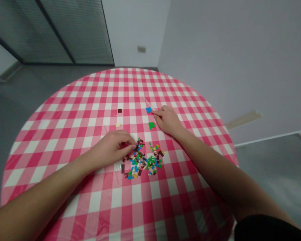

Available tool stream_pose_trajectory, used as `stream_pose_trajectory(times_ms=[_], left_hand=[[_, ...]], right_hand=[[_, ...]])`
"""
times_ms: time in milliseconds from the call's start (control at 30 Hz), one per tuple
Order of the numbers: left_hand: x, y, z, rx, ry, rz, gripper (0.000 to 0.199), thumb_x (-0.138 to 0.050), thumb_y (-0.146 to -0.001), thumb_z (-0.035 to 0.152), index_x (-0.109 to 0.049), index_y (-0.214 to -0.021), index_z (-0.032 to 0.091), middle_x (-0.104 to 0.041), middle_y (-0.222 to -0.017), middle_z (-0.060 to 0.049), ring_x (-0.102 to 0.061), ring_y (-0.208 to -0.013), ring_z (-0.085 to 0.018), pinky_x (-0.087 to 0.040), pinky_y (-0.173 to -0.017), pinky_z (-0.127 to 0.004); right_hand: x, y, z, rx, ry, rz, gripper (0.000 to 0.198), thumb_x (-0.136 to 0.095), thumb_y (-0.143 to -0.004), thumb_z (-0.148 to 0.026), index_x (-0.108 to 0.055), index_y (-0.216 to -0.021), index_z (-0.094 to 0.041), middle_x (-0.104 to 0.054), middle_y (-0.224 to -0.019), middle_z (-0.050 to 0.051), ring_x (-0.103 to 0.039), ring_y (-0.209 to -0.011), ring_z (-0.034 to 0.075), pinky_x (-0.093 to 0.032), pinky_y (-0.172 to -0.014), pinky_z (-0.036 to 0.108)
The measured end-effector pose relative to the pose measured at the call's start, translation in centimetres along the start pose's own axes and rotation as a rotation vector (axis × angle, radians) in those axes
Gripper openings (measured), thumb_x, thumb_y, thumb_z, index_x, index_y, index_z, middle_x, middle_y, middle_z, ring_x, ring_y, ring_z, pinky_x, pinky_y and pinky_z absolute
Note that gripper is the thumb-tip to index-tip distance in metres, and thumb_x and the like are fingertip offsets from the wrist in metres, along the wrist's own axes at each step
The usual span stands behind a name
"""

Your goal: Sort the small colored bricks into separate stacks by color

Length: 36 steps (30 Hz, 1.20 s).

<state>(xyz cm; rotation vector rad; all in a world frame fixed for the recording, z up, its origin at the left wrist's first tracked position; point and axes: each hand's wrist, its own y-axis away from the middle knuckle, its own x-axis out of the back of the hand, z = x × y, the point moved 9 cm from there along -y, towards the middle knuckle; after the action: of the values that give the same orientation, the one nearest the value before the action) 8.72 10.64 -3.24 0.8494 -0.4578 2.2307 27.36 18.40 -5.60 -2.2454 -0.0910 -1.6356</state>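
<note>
My right hand reaches to the far part of the table, its fingers curled and closed at the right edge of a flat blue building brick. A green building brick lies just nearer, left of that hand. My left hand is at the upper left of a pile of small toy building bricks. Its thumb and forefinger pinch together there, by a small dark blue piece; what is between the fingertips is too small to make out. The pile mixes green, blue, brown, white and yellow pieces.
A dark brown brick and a cream brick lie apart, left of the blue and green ones. Everything rests on a round table with a pink-and-white checked cloth. Walls and a glass partition stand beyond.
</note>
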Motion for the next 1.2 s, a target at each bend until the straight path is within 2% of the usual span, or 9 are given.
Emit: stream_pose_trajectory(times_ms=[333,567,767,933,1200], left_hand=[[-0.1,0.0,0.1,0.001,0.008,-0.006,0.024,-0.057,-0.097,0.029,-0.072,-0.080,0.020,-0.074,-0.081,-0.005,-0.067,-0.076,-0.017,-0.053,-0.072,-0.031],[-0.1,0.0,0.0,0.005,0.003,-0.011,0.024,-0.057,-0.097,0.029,-0.073,-0.082,0.020,-0.074,-0.083,-0.005,-0.068,-0.077,-0.017,-0.053,-0.072,-0.031],[-0.2,0.0,-0.1,0.008,0.007,-0.023,0.024,-0.056,-0.097,0.029,-0.073,-0.082,0.020,-0.074,-0.083,-0.005,-0.068,-0.076,-0.017,-0.053,-0.073,-0.031],[-0.1,0.0,0.0,0.012,-0.008,-0.018,0.024,-0.056,-0.096,0.029,-0.073,-0.083,0.020,-0.075,-0.083,-0.005,-0.068,-0.078,-0.017,-0.052,-0.073,-0.031],[-0.3,0.0,-0.2,0.010,-0.002,-0.015,0.023,-0.057,-0.097,0.030,-0.073,-0.084,0.020,-0.074,-0.085,-0.005,-0.068,-0.078,-0.018,-0.052,-0.074,-0.032]], right_hand=[[0.0,0.0,0.0,-0.006,0.006,-0.009,0.037,-0.050,-0.102,-0.027,-0.077,-0.127,-0.024,-0.064,-0.092,0.012,-0.056,-0.089,0.027,-0.044,-0.085,0.040],[0.1,0.0,-0.3,-0.003,0.018,-0.011,0.042,-0.046,-0.104,-0.025,-0.071,-0.137,-0.025,-0.065,-0.095,0.012,-0.057,-0.091,0.028,-0.044,-0.088,0.040],[0.2,0.0,-0.2,-0.003,-0.012,0.016,0.036,-0.050,-0.103,-0.026,-0.077,-0.126,-0.025,-0.068,-0.095,0.011,-0.060,-0.094,0.027,-0.044,-0.089,0.040],[0.6,-0.1,0.2,-0.006,-0.076,0.085,0.022,-0.062,-0.096,-0.025,-0.083,-0.103,-0.023,-0.073,-0.092,0.009,-0.062,-0.094,0.027,-0.045,-0.090,0.041],[0.6,-0.5,0.7,-0.035,-0.095,0.095,0.020,-0.063,-0.097,-0.026,-0.083,-0.093,-0.022,-0.076,-0.088,0.008,-0.065,-0.090,0.025,-0.047,-0.086,0.040]])
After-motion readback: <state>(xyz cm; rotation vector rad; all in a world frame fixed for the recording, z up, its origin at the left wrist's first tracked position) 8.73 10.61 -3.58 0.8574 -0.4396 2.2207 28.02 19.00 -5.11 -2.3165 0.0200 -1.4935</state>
